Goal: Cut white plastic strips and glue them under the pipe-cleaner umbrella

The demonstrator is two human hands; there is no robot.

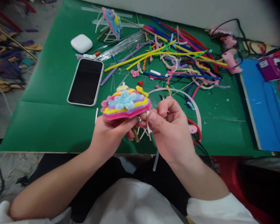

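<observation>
My left hand (pixel 112 130) grips the striped piece (pixel 126 105); at its right edge, my right hand (pixel 174 133) pinches a downward-hanging white strip (pixel 148 123).

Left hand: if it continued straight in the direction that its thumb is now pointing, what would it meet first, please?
Most likely the right hand, whose fingertips pinch a white strip just beyond the thumb. Depth is unclear there; they may be touching.
</observation>
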